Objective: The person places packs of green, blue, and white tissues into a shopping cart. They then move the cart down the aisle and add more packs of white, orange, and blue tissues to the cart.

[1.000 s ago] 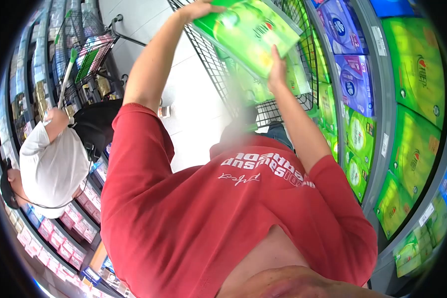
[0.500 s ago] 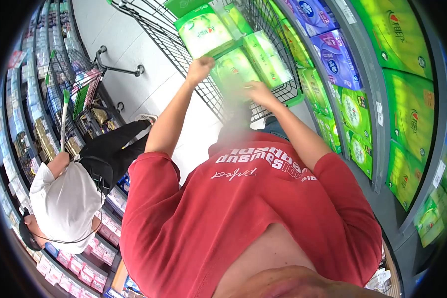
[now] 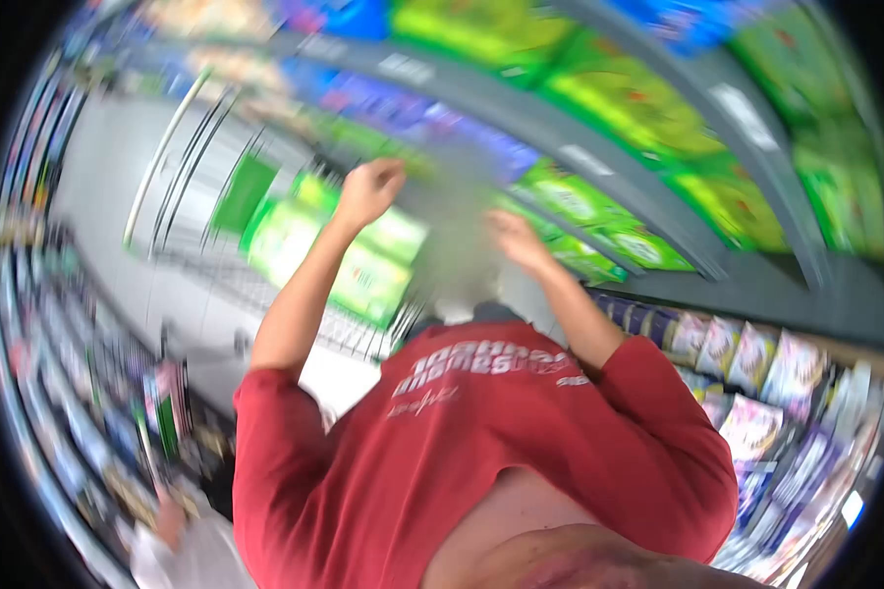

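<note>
My left hand (image 3: 371, 191) is raised over the shopping cart's near side, its fingers curled in, with no object visible in it. My right hand (image 3: 517, 241) hangs in the air to the right, close to the lower shelf; its fingers are smeared and partly covered by a grey blur. Beneath my left hand, the wire shopping cart (image 3: 295, 312) holds several green tissue packs (image 3: 371, 287). A green panel (image 3: 244, 193) is toward the cart's far left end.
Shelves (image 3: 580, 157) stacked with green and purple tissue packs run across the front and right. Pink and white packages (image 3: 751, 427) stand at the lower right. A person in a white top (image 3: 192, 550) is at lower left, beside another cart (image 3: 167, 402).
The view has swung toward the right-hand shelves, so the cart now lies to the left. Both hands have come away from the tissue packs in the cart.
</note>
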`<state>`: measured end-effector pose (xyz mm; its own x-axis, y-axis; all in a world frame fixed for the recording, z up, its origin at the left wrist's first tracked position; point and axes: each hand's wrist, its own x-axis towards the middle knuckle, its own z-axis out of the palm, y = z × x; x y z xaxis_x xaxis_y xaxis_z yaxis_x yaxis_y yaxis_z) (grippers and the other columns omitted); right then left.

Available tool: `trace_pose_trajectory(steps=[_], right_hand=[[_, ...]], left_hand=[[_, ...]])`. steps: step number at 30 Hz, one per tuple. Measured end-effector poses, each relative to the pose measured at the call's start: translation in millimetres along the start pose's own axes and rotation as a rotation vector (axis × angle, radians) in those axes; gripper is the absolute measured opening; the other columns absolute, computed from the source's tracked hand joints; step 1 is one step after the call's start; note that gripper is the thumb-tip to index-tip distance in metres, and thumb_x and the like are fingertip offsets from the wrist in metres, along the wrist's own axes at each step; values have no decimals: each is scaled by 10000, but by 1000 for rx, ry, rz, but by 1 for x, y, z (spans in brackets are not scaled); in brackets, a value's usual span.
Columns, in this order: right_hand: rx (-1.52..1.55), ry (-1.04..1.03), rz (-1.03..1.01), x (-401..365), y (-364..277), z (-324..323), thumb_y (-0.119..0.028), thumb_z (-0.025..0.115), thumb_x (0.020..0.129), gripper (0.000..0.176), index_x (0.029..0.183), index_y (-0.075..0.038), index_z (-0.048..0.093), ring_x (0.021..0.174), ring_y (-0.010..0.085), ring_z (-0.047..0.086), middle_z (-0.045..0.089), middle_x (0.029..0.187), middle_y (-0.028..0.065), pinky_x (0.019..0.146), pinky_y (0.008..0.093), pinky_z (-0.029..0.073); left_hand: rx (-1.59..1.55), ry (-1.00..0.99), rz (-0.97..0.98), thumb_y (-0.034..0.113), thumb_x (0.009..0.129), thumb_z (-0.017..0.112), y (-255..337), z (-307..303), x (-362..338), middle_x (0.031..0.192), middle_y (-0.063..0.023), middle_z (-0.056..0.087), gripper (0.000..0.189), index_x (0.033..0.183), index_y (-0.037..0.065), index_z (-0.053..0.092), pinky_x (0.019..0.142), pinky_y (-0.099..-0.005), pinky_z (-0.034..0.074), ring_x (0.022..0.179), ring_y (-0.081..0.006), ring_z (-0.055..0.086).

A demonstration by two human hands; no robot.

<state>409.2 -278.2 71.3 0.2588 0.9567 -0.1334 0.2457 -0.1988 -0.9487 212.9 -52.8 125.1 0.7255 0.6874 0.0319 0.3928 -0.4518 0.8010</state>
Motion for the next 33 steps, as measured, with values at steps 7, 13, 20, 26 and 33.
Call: trace_pose_trajectory(steps=[7, 13, 20, 26, 33], right_hand=[[16, 425, -51, -88, -149, -162, -282, 618, 863, 367, 1128, -27, 614, 931, 211, 626, 657, 1050, 123, 821, 325, 485], [-69, 861, -359, -170, -214, -280, -70, 603, 877, 286, 1156, -13, 575, 1005, 132, 579, 637, 1070, 73, 878, 277, 461], [-497, 1683, -347, -240, -210, -451, -249, 696, 756, 516, 1165, 35, 560, 1080, 306, 576, 610, 1105, 239, 913, 365, 435], [-520, 1811, -98, -264, -176, -551, -173, 637, 708, 656, 1259, 115, 427, 1061, 316, 576, 580, 1133, 261, 903, 344, 431], [-196, 1610, -118, -253, -175, -577, -98, 617, 700, 574, 1200, 132, 454, 998, 280, 598, 593, 1092, 237, 851, 330, 453]], left_hand=[[-137, -95, 687, 47, 784, 635, 263, 39, 45, 998, -151, 654, 224, 1004, 4, 652, 840, -325, 481, 946, -272, 630], [-186, -140, 1199, 72, 777, 658, 414, 90, 68, 1137, -144, 602, 301, 1073, 24, 624, 887, -341, 453, 1055, -268, 581], [-210, -23, 1224, 257, 731, 728, 539, 192, 149, 1211, -162, 543, 555, 1209, 41, 546, 893, -365, 470, 1102, -282, 547], [-81, -142, 875, 435, 663, 763, 590, 253, 202, 1331, -253, 439, 996, 1373, -75, 284, 991, -356, 397, 1203, -338, 473], [-275, -404, 738, 309, 641, 798, 614, 274, 223, 1276, -227, 493, 898, 1322, -66, 347, 977, -350, 405, 1166, -295, 503]])
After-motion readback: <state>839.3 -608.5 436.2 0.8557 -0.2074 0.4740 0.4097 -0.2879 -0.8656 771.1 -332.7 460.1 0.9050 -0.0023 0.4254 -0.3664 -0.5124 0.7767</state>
